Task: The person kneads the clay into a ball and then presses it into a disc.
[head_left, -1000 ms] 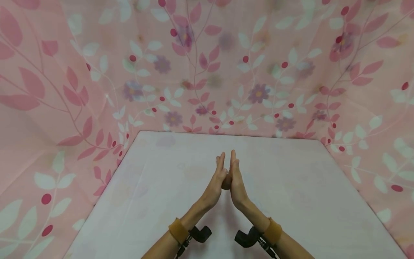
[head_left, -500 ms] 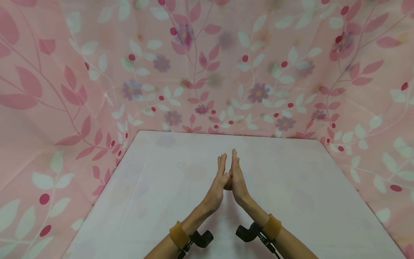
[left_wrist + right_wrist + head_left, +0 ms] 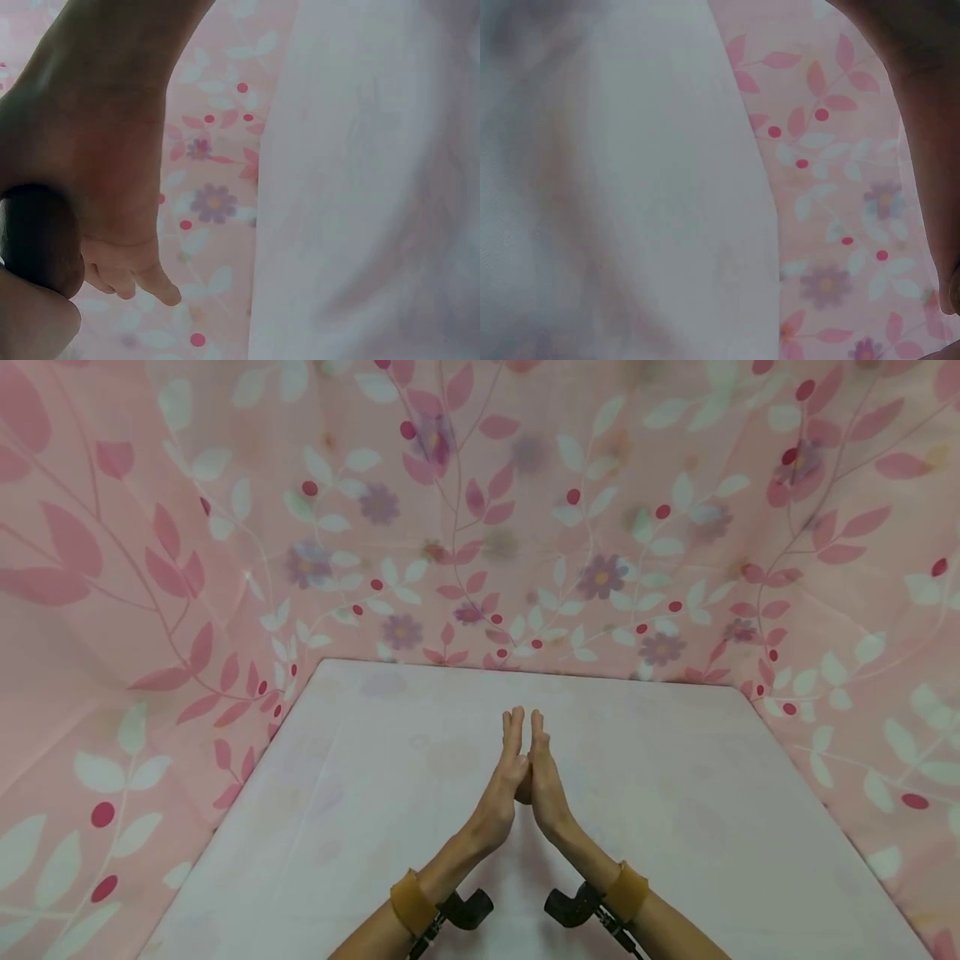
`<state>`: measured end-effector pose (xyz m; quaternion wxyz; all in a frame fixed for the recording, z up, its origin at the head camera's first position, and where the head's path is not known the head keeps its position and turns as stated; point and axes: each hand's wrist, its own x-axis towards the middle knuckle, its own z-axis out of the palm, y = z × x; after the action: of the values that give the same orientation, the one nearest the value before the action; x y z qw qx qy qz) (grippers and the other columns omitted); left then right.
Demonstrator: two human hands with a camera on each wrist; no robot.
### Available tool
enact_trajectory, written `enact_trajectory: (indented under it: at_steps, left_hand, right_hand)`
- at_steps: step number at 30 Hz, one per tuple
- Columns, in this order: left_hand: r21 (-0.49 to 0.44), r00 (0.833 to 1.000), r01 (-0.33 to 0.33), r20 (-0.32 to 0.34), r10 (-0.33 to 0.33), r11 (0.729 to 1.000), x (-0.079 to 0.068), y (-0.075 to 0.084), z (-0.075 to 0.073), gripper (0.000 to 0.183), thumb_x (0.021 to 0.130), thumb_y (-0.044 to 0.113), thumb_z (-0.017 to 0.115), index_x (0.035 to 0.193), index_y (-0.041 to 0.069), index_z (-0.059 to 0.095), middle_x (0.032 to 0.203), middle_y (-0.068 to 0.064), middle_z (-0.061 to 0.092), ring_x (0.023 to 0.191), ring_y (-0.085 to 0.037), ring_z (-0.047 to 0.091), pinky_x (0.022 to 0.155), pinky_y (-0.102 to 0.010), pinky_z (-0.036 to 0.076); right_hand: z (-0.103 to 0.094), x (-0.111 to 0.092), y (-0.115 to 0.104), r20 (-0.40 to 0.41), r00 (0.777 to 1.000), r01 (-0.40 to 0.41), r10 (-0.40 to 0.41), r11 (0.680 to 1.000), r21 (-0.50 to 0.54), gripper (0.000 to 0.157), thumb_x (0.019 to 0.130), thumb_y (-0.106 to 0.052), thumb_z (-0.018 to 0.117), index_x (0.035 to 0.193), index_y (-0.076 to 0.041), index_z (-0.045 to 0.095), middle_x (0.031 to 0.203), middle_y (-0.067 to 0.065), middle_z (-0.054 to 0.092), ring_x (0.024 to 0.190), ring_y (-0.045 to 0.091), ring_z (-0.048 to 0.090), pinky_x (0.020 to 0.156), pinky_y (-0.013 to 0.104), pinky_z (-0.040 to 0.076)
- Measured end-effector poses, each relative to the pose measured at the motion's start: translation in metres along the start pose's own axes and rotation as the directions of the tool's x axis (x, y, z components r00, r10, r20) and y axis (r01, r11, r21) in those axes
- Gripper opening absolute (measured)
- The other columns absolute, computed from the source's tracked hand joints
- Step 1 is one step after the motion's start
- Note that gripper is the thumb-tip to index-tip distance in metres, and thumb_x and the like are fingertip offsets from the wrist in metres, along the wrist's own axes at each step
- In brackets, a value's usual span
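A small brown rounded object (image 3: 524, 792) is pressed between two flat palms above the white table. My left hand (image 3: 495, 803) bears on it from the left, fingers straight and pointing away. From the other side my right hand (image 3: 551, 795) mirrors it, fingers also extended. The fingertips of both hands stand close together with a narrow gap. In the left wrist view the object (image 3: 45, 240) looks dark, smooth and oval against the palm; most of it is hidden in the head view. Only an edge of my right hand (image 3: 930, 142) shows in the right wrist view.
The white table (image 3: 360, 827) spreads beneath both forearms. Pink floral cloth (image 3: 525, 510) hangs behind it and at both sides. Each wrist wears a tan band, the left band (image 3: 413, 902) and right band (image 3: 627, 892), with a black camera mount beside it.
My left fingertips have slid slightly forward and my right ones slightly back, so they now sit nearly level. Both hands drifted a little right, then back left, keeping the brown object between the palms.
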<state>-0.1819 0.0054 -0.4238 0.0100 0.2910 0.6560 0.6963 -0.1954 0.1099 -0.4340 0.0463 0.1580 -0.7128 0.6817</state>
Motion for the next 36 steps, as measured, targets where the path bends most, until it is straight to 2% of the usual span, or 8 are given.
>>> enact_trajectory:
  at_steps: [10, 15, 23, 26, 28, 30, 33, 36]
  left_hand:
    - [0.009, 1.0, -0.009, -0.005, 0.009, 1.0, 0.005, 0.002, -0.003, 0.065, 0.102, 0.037, 0.021, 0.159, 0.024, -0.008, 0.163, 0.009, -0.017, 0.149, -0.018, -0.021, 0.112, -0.066, -0.015]
    - [-0.002, 1.0, -0.006, -0.002, 0.006, 1.0, 0.009, 0.005, -0.002, 0.064, 0.101, 0.04, 0.022, 0.158, 0.034, -0.007, 0.163, 0.011, -0.019, 0.149, -0.019, -0.02, 0.113, -0.066, -0.014]
    - [0.015, 0.999, -0.009, -0.031, 0.01, 1.0, 0.015, 0.002, -0.008, 0.066, 0.102, 0.04, 0.023, 0.159, 0.027, -0.008, 0.162, 0.01, -0.019, 0.149, -0.017, -0.02, 0.114, -0.063, -0.015]
    - [0.005, 0.999, -0.007, -0.04, 0.007, 1.0, 0.017, 0.0, -0.012, 0.066, 0.101, 0.039, 0.023, 0.159, 0.029, -0.007, 0.162, 0.009, -0.02, 0.149, -0.018, -0.021, 0.114, -0.062, -0.015]
    - [0.002, 0.999, -0.005, -0.049, 0.005, 1.0, 0.02, -0.002, -0.014, 0.066, 0.101, 0.04, 0.023, 0.159, 0.028, -0.007, 0.163, 0.007, -0.02, 0.149, -0.019, -0.02, 0.114, -0.063, -0.014]
    - [0.002, 0.998, -0.008, -0.059, 0.008, 1.0, 0.023, -0.003, -0.017, 0.067, 0.101, 0.04, 0.023, 0.159, 0.025, -0.007, 0.163, 0.005, -0.019, 0.15, -0.018, -0.019, 0.114, -0.063, -0.013]
    - [0.004, 0.997, -0.007, -0.073, 0.007, 1.0, 0.026, -0.006, -0.019, 0.067, 0.102, 0.041, 0.022, 0.16, 0.02, -0.006, 0.164, 0.005, -0.016, 0.15, -0.016, -0.016, 0.116, -0.061, -0.011]
    - [-0.002, 0.997, -0.007, -0.077, 0.007, 1.0, 0.027, -0.008, -0.02, 0.068, 0.103, 0.043, 0.022, 0.16, 0.018, -0.006, 0.165, 0.004, -0.013, 0.151, -0.015, -0.014, 0.117, -0.059, -0.009]
  right_hand:
    - [0.003, -0.006, -0.003, 0.044, 0.999, 0.004, -0.006, 0.999, 0.04, 0.055, 0.109, -0.033, 0.007, 0.159, -0.013, -0.002, 0.166, 0.002, 0.002, 0.148, 0.029, 0.025, 0.12, 0.055, 0.004]
    - [0.003, -0.009, -0.003, 0.051, 0.999, 0.007, -0.009, 0.999, 0.035, 0.057, 0.109, -0.036, 0.007, 0.159, -0.012, -0.004, 0.166, 0.006, 0.001, 0.151, 0.031, 0.013, 0.119, 0.06, 0.001]
    - [0.008, -0.014, -0.003, 0.077, 0.997, 0.003, -0.005, 0.999, 0.032, 0.057, 0.108, -0.037, 0.007, 0.159, -0.014, -0.008, 0.166, 0.005, 0.002, 0.152, 0.026, -0.006, 0.117, 0.062, -0.004]
    - [0.01, -0.017, -0.004, 0.082, 0.997, -0.012, 0.009, 0.999, 0.033, 0.058, 0.108, -0.037, 0.007, 0.159, -0.013, -0.008, 0.164, 0.012, 0.006, 0.151, 0.027, -0.004, 0.117, 0.063, -0.004]
    - [0.012, -0.019, -0.005, 0.088, 0.996, -0.017, 0.014, 0.999, 0.036, 0.059, 0.108, -0.039, 0.008, 0.158, -0.013, -0.009, 0.152, 0.021, 0.027, 0.146, 0.029, 0.013, 0.117, 0.063, 0.0]
    - [0.012, -0.021, -0.006, 0.1, 0.995, -0.014, 0.01, 0.999, 0.039, 0.06, 0.108, -0.04, 0.007, 0.158, -0.012, -0.009, 0.147, 0.023, 0.03, 0.143, 0.029, 0.015, 0.117, 0.063, 0.0]
    - [0.013, -0.024, -0.007, 0.128, 0.992, -0.021, 0.014, 0.998, 0.051, 0.061, 0.108, -0.042, 0.006, 0.157, -0.01, -0.012, 0.159, 0.021, 0.017, 0.147, 0.031, 0.009, 0.117, 0.062, 0.001]
    - [0.012, -0.028, -0.007, 0.149, 0.988, -0.037, 0.027, 0.997, 0.06, 0.062, 0.107, -0.042, 0.006, 0.157, -0.009, -0.015, 0.165, 0.012, -0.012, 0.151, 0.03, -0.012, 0.117, 0.063, -0.001]
